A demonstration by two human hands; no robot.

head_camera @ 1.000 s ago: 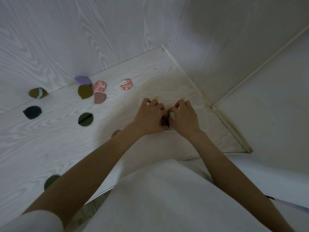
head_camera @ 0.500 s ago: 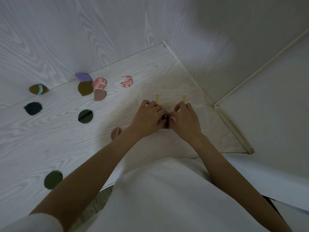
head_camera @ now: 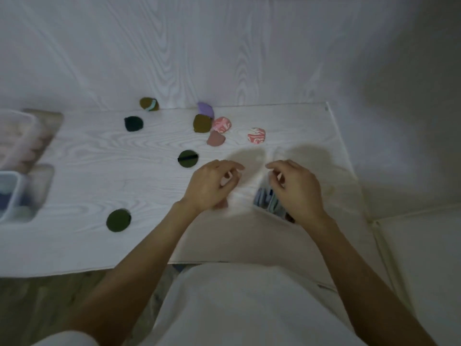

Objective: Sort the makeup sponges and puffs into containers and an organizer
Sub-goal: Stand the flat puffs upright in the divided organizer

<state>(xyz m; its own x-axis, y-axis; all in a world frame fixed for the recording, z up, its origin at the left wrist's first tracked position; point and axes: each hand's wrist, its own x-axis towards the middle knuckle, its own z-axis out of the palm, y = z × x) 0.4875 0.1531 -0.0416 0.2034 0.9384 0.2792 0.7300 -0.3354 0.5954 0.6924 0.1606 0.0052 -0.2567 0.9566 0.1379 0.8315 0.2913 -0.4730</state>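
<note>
Both hands (head_camera: 252, 186) empty over table (head_camera: 99, 171) w/ puffs (head_camera: 202, 123), seemingly.

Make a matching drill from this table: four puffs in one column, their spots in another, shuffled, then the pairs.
Things:
1. purple puff
2. marbled pink puff
3. puff with dark strap
4. dark green puff

Places:
A. nearest the table's front edge
B. alone, right of the cluster
C. against the back wall
D. just beyond the left hand

Pairs: 1-C, 2-B, 3-D, 4-A
</note>
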